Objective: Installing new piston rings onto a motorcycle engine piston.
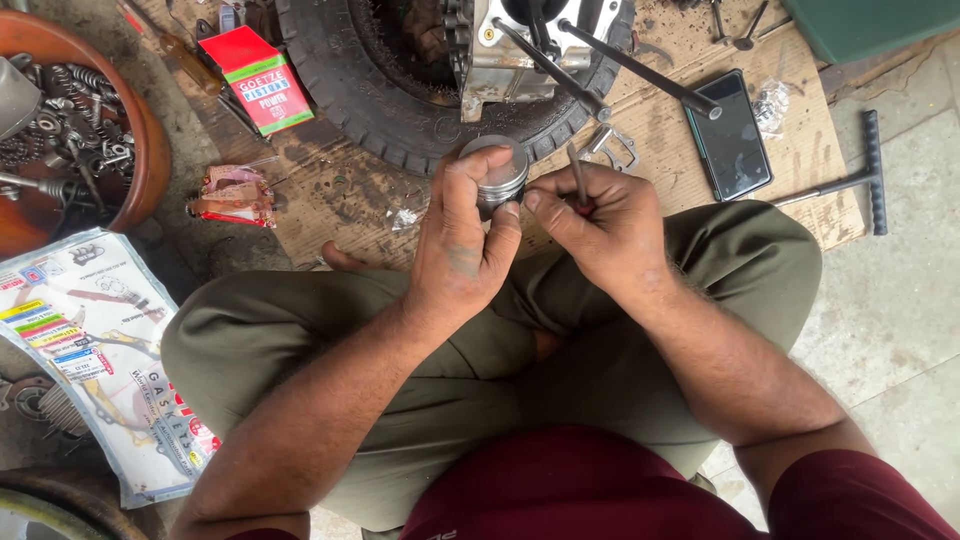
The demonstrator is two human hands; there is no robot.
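1. At far left, a brown tub [150, 150] holds a jumble of springs and metal engine parts [70, 120]; below it on the floor lies a plastic-wrapped gasket packet [90, 350] printed in several colours.

2. A red and green cardboard box [258, 78] rests against a black tyre [340, 80], with a small crumpled red wrapper [232, 195] on the sheet of cardboard [800, 120] that covers the ground.

3. A person sits cross-legged in olive trousers [300, 340] and a maroon shirt [580, 490], working over the lap.

4. The left hand [462, 250] is closed around a silver piston [498, 172], its crown tilted up and away from the camera, thumb and fingers wrapped round its skirt; the piston is held just in front of the knees, close to the tyre.

5. The right hand [600, 220] touches the piston's side with thumb and forefinger and keeps a tight grip on a thin tool with a red handle [580, 185], its metal shaft pointing up and away.

6. Inside the tyre stands a grey metal engine block [500, 60], with two dark studs [640, 65] slanting out to the right.

7. Right of the hands, a black smartphone [730, 135] lies screen-up on the cardboard, a small clear plastic bag [772, 105] just beside it.

8. At far right, a T-handle wrench [860, 180] rests half on the cardboard, half on the grey tiled floor [900, 300].
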